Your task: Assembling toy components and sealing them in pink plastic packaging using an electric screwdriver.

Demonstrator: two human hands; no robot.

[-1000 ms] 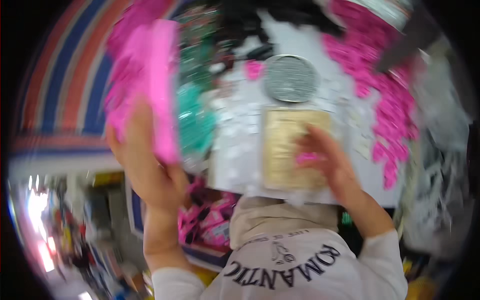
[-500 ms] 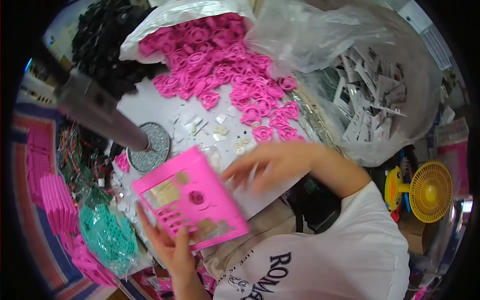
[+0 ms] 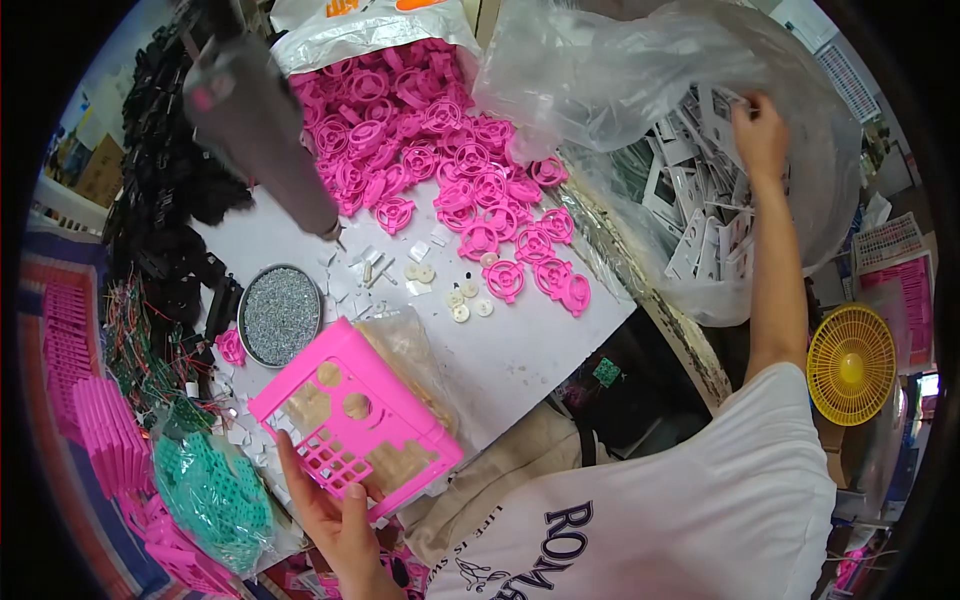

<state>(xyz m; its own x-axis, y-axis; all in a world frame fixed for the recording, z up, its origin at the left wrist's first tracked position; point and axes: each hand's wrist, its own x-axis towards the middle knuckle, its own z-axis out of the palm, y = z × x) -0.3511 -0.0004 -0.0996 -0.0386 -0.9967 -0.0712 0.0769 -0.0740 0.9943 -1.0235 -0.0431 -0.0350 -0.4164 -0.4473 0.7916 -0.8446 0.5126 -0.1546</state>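
My left hand (image 3: pixel 335 515) grips a bright pink plastic casing panel (image 3: pixel 405 420) by its lower left edge, thumb on the face and fingers along the side. The panel is tilted and has round holes, a grid of square holes and a larger cut-out. Under it lies a clear plastic bag (image 3: pixel 415 360). Far to the right, my right hand (image 3: pixel 762 135) reaches into a big clear plastic sack (image 3: pixel 590 85). Its fingers are closed at the edge of a flat white plastic piece (image 3: pixel 716 112), among many others.
A grey electric screwdriver (image 3: pixel 265 130) hangs over the table (image 3: pixel 530 350). Below it stands a round dish (image 3: pixel 318 335) of small screws. Pink ring parts (image 3: pixel 470 195) spill from a white bag (image 3: pixel 375 22). Cream discs (image 3: pixel 462 298), wires (image 3: pixel 150 340) and a yellow fan (image 3: pixel 850 368) are around.
My right hand has gone from beside the pink panel to the sack of white pieces. My left hand still holds the panel. The screwdriver has swung away from the screw dish.
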